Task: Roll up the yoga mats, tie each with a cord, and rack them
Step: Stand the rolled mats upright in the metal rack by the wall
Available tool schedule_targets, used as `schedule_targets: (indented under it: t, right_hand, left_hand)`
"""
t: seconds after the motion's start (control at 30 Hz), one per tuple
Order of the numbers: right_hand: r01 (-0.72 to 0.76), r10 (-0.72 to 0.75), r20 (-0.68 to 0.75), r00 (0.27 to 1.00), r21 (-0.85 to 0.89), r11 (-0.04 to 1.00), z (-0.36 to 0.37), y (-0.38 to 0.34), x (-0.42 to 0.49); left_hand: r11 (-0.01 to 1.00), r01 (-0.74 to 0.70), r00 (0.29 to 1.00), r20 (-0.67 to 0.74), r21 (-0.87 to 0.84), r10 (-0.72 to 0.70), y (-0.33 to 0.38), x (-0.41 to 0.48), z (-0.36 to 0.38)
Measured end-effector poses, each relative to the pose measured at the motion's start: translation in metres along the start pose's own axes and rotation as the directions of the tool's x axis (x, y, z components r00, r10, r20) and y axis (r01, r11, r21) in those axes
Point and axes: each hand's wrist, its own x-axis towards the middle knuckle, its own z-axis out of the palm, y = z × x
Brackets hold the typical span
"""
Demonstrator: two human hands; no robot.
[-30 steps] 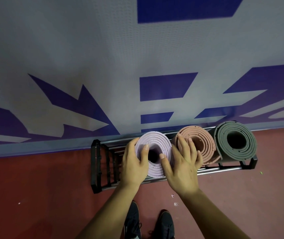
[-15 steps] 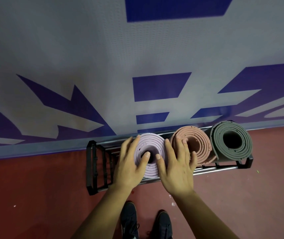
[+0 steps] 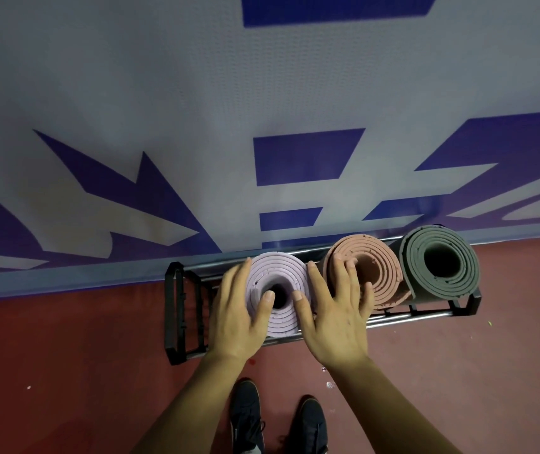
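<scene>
I see the lilac mat standing on end in the black rack, just left of the pink mat and the grey mat. My left hand lies flat at its left edge, fingers straight, the thumb tip at the core hole. My right hand is also spread flat. Its thumb is on the lilac spiral, the forefinger is between the two rolls, and the other fingers are over the pink mat. Neither hand grasps anything.

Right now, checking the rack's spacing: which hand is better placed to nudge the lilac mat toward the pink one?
Left, probably: the left hand flanks the lilac mat, opposite the pink mat; the right hand lies across both, in the way.
</scene>
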Motion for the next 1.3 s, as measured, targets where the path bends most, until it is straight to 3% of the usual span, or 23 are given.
schedule_targets:
  t: [0.3,0.93,1.3]
  right_hand:
    - [0.01,-0.01,-0.002,1.0,0.007,1.0,0.0,-0.005,0.0]
    - [0.106,-0.106,0.006,0.994,-0.009,0.994,-0.012,-0.03,0.0]
    - [0.305,-0.305,0.08,0.949,0.011,0.952,-0.041,-0.092,-0.017]
  left_hand:
    - [1.0,-0.009,1.0,-0.013,0.006,0.009,-0.003,0.002,-0.005]
    - [0.99,0.111,0.994,-0.02,0.087,-0.11,0.002,-0.006,-0.024]
    - [0.974,0.085,0.987,-0.15,0.209,-0.054,0.0,-0.047,-0.098]
